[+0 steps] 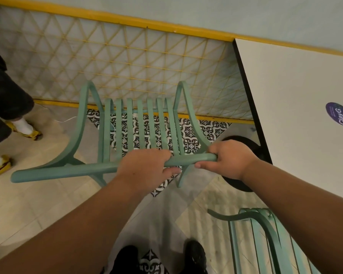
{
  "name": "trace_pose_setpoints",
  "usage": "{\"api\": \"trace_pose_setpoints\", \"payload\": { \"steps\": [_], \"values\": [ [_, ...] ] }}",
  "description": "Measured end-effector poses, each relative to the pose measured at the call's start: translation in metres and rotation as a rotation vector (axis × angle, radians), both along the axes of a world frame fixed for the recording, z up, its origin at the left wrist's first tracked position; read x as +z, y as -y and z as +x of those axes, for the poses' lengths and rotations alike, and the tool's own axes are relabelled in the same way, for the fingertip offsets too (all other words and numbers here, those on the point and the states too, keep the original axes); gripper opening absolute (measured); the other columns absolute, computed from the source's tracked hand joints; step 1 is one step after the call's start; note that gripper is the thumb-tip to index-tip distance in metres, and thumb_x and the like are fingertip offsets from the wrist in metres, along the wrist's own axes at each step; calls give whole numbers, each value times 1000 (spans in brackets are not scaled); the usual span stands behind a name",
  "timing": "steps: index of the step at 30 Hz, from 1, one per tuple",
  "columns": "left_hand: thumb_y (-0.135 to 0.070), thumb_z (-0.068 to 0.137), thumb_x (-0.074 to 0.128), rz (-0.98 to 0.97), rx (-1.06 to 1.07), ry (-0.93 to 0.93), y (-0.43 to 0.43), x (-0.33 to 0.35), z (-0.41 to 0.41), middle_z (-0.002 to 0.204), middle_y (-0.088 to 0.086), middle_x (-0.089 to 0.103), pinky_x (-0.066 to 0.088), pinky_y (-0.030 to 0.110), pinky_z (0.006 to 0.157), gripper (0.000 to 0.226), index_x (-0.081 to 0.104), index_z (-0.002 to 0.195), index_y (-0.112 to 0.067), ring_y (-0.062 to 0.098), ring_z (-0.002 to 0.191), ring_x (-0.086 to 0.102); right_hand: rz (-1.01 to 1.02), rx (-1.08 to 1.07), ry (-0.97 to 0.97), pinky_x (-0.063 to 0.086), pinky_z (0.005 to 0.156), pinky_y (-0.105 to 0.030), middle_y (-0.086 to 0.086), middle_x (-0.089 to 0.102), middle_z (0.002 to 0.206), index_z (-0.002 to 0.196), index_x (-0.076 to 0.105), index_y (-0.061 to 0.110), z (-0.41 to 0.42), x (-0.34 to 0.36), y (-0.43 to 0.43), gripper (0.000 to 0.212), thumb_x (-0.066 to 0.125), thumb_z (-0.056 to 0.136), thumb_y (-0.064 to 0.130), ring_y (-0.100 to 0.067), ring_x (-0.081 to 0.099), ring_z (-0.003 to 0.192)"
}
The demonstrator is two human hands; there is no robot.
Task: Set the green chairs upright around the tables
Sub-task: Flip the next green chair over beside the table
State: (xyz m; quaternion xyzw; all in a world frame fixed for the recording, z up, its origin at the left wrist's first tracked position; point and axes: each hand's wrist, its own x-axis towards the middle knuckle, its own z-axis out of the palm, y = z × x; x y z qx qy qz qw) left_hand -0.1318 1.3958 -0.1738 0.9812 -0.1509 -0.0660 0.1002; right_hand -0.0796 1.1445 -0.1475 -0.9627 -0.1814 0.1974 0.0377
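Gripping the top rail of the green chair (130, 125) with both hands, you have it dead centre in view. Left grip (145, 167) is wrapped round the rail near its middle, fingers curled over the top and thumb under. Right grip (229, 159) is curled round the rail's right end, just at 3 o'clock from the left one. The chair's slats run away from you toward 12 o'clock, with the curved arms at 10 and 1 o'clock. Can't tell if its legs touch the floor.

White tabletop (295, 95) sits at 2 to 3 o'clock, its edge near the chair's right arm, with a round purple sticker (338, 114) on it. Black table base (252, 145) shows behind your right wrist. Second green chair (265, 234) is at 5 o'clock, partly cut off by the frame. Yellow lattice panel (127, 56) is at 12 o'clock. Patterned tiles (190, 135) lie under the chair. Another person's yellow shoe (26, 129) is at 9 o'clock. Your black shoes (195, 256) are at 6 o'clock.
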Motion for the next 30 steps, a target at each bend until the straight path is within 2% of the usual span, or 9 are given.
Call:
{"api": "trace_pose_setpoints", "payload": {
  "steps": [2,9,14,19,22,27,30],
  "values": [
    [-79,90,40,-3,8,41,0,-3,1,65,-9,52,46,31,55,49,48,84,-31,12,60,55,-9,-7,17,54,60,-38,6,61,66,73,63,30,-1,-2,0,72,37,71,97,-8,59,64],
    [-80,88,36,-3,-50,107,-11,-6,-6,57,-10,45,51,31,52,50,35,73,-32,9,51,48,-61,-32,7,56,59,-40,5,61,66,72,62,27,-21,-2,-6,77,34,72,98,-10,60,63],
    [-83,86,36,44,-57,68,-22,-1,-9,59,-9,51,48,30,52,54,43,74,-30,9,54,51,-54,-92,-23,60,60,-41,5,64,68,78,66,28,-39,-3,-16,78,32,72,98,-10,62,63],
    [-88,81,35,64,-92,58,-39,1,-7,59,-9,53,37,29,49,60,49,73,-30,8,54,50,-30,-178,-59,63,62,-39,7,66,72,87,70,32,-55,-4,-33,73,39,74,96,-10,65,66],
    [-92,78,23,65,-96,59,-46,3,-6,57,-8,54,29,26,46,72,54,72,-27,6,53,49,-22,-217,-72,63,63,-40,7,67,74,88,69,31,-65,-5,-43,72,41,73,96,-11,66,67],
    [-80,85,5,51,-67,43,-61,5,-2,55,-6,54,32,27,46,77,53,65,-23,8,50,51,-15,-257,-102,62,62,-39,5,65,72,82,64,28,-81,1,-62,68,43,77,93,-11,64,64],
    [-71,94,12,29,-66,58,-74,0,-3,55,-5,54,37,29,47,70,51,61,-22,9,51,52,-12,-253,-122,60,61,-37,3,65,72,79,62,26,-92,5,-75,65,44,83,88,-13,63,65]
  ]
}}
